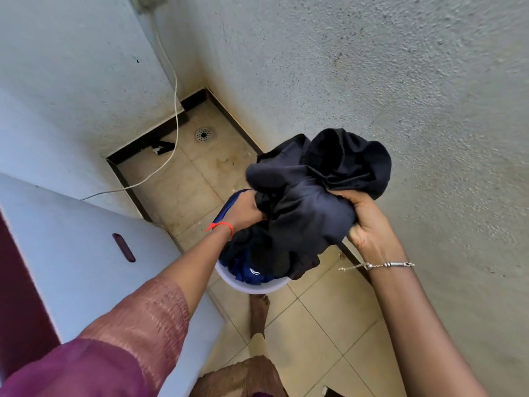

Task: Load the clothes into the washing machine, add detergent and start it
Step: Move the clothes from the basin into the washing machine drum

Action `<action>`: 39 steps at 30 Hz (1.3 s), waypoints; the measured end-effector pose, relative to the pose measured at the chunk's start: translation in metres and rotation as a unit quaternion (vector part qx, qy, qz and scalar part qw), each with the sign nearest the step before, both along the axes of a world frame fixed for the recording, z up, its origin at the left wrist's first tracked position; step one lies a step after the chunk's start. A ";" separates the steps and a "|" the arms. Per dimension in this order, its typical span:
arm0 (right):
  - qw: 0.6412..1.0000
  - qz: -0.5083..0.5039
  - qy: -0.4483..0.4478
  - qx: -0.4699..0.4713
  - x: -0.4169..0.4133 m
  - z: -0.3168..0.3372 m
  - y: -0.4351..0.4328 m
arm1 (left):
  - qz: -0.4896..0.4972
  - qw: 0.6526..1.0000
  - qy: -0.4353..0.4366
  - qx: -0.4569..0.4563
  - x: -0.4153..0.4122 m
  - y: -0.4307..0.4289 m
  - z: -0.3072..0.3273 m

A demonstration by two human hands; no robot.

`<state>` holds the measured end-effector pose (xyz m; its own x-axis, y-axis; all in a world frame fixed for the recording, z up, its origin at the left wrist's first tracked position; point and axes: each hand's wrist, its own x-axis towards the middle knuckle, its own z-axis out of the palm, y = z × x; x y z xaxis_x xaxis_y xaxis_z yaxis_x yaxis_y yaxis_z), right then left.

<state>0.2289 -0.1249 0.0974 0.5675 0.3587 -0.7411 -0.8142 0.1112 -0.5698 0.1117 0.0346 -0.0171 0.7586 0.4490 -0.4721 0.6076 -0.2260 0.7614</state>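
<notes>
Jointly, left hand, right hand grip garment (dark).

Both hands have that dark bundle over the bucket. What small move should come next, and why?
Probably lift the dark garment clear and swing it left toward the white machine. The left hand and right hand both grip it above the bucket, its lower end hangs over the blue clothes there, and the machine stands just to the left.

A home laundry corner. Stained tiled floor with a drain at eleven o'clock. White washing machine at eight o'clock.
</notes>
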 end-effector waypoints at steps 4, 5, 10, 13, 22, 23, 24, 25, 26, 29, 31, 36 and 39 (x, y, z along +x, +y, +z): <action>0.945 -0.066 -0.275 -0.166 0.007 -0.009 -0.005 | 0.041 0.998 0.018 0.052 -0.027 0.010 -0.005; 0.910 -0.041 -0.352 -0.215 0.005 -0.011 -0.006 | 0.045 0.996 0.029 0.073 -0.032 0.012 -0.001; 0.733 0.187 -0.533 -0.378 -0.020 -0.022 -0.010 | 0.068 0.988 0.031 0.137 -0.049 0.025 0.027; 0.712 0.285 -0.528 -0.366 -0.029 -0.011 0.000 | 0.083 0.988 -0.007 0.130 -0.054 0.032 0.056; 0.674 0.392 -0.585 -0.223 -0.063 0.078 0.059 | 0.188 0.967 -0.137 0.104 -0.089 0.044 0.159; 0.665 0.394 -0.598 -0.211 -0.067 0.090 0.066 | 0.205 0.962 -0.145 0.105 -0.098 0.046 0.171; 0.656 0.397 -0.611 -0.198 -0.072 0.102 0.073 | 0.223 0.956 -0.156 0.108 -0.107 0.047 0.183; 0.647 0.401 -0.622 -0.184 -0.077 0.113 0.080 | 0.240 0.951 -0.162 0.113 -0.117 0.049 0.196; 0.640 0.402 -0.633 -0.169 -0.083 0.126 0.087 | 0.251 0.945 -0.169 0.122 -0.127 0.051 0.209; 0.624 0.406 -0.656 -0.125 -0.104 0.162 0.102 | 0.270 0.933 -0.198 0.135 -0.161 0.060 0.244; 0.615 0.399 -0.674 -0.093 -0.121 0.185 0.112 | 0.285 0.922 -0.212 0.157 -0.185 0.068 0.267; 0.592 0.359 -0.721 -0.009 -0.186 0.254 0.128 | 0.324 0.884 -0.262 0.212 -0.256 0.083 0.335; 0.586 0.331 -0.739 0.032 -0.228 0.293 0.134 | 0.337 0.861 -0.309 0.222 -0.302 0.086 0.374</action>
